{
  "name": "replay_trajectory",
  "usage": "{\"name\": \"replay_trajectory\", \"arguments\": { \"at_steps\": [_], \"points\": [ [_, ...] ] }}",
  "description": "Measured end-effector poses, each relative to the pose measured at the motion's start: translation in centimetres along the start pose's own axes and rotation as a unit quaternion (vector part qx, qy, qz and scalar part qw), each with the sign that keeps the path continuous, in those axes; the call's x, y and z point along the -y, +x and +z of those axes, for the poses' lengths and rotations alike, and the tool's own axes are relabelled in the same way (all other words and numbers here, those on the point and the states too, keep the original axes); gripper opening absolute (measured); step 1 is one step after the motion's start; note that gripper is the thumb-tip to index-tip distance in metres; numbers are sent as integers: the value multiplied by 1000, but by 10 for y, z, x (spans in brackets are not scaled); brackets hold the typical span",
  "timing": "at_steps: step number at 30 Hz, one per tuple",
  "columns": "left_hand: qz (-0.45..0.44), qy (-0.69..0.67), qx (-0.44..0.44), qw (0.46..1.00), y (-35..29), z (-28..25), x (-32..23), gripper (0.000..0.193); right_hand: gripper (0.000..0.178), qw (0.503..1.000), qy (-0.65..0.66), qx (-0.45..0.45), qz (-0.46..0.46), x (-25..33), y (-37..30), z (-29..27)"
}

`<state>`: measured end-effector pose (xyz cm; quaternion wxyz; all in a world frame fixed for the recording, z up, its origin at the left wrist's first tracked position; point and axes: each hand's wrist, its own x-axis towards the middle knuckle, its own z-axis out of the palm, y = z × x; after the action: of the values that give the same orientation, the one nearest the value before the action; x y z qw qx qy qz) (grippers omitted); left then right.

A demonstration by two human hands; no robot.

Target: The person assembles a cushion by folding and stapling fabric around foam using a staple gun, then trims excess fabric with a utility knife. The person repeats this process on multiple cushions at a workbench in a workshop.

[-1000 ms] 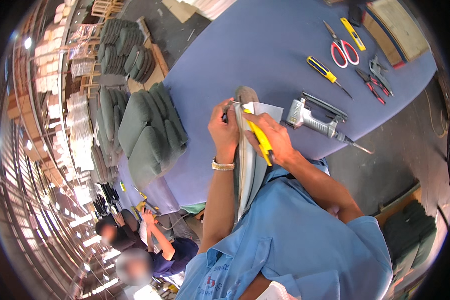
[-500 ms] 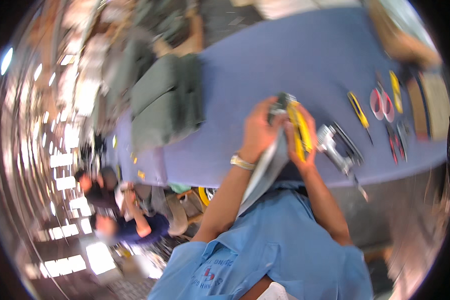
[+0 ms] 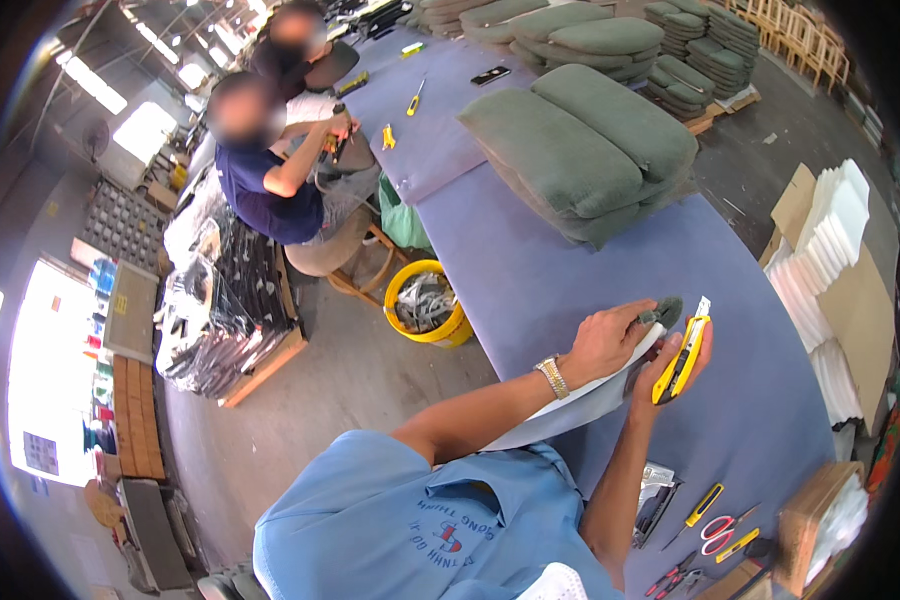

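My left hand [image 3: 610, 338] is closed on the far edge of a pale panel [image 3: 560, 408], where a bit of dark green fabric [image 3: 670, 310] shows. The panel stands tilted on its edge and reaches back toward my shirt. In my right hand [image 3: 660, 372] is a yellow utility knife [image 3: 682, 355], its metal tip pointing away from me. The right fingertips are close to the panel; whether they touch it I cannot tell.
Green cushions [image 3: 590, 150] are stacked on the blue-covered table [image 3: 530, 270]. At the near right lie a staple gun [image 3: 654, 500], a screwdriver [image 3: 705, 505], scissors [image 3: 718, 533] and pliers [image 3: 670, 575]. A yellow bucket [image 3: 425, 305] of scraps stands left; beyond it sits a co-worker [image 3: 270, 190].
My view has swung left, so the co-worker, bucket and stacked cushions show more plainly. Both hands keep hold of the panel and the knife, which now appear farther right.
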<state>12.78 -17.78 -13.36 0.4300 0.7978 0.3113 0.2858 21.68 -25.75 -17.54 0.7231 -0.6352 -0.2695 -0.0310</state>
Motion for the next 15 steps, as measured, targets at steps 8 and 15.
{"name": "replay_trajectory", "arguments": {
  "at_steps": [8,15],
  "points": [
    [-78,6,16,997,31,-14,30,39,52,996,-67,55,28,-25,33,61],
    [-111,33,36,993,51,-6,62,39,48,988,-79,85,101,-58,43,75]
  ]
}}
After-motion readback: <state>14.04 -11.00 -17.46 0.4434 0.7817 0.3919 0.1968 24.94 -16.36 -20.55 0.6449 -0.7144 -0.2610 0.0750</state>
